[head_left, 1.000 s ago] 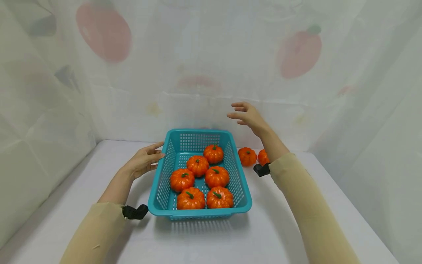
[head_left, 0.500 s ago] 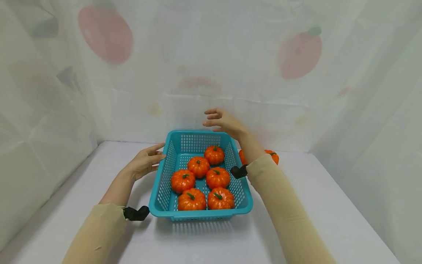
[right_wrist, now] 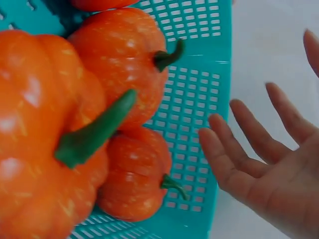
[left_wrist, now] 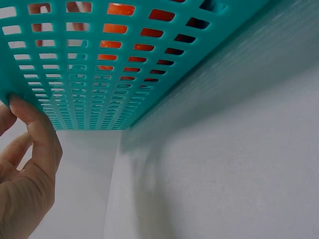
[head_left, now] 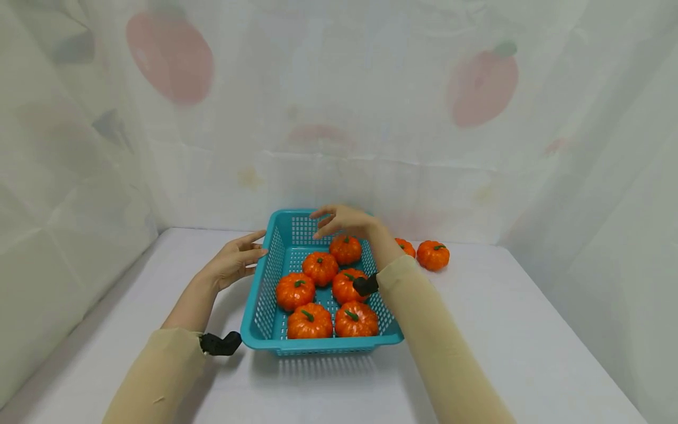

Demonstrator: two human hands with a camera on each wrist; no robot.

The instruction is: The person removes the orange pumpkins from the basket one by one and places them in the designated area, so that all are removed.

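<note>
A teal perforated plastic basket stands at the middle of the table, with several small orange toy pumpkins inside. At its left rim, my left hand touches the outside with relaxed fingertips; the left wrist view shows the bent thumb against the basket wall. My right hand hovers over the basket's far right part, near the rearmost pumpkin. In the right wrist view, the right hand's fingers are spread, holding nothing, with pumpkins lying to their left.
Outside the basket on the right, two more pumpkins stand on the table: one partly hidden by the right arm, the other in full view. A white curtain with printed fruit hangs behind the white table.
My right hand has moved left and down, from beyond the basket's right side to over its far part. The left hand stays at the left rim. The pumpkins have not visibly moved.
</note>
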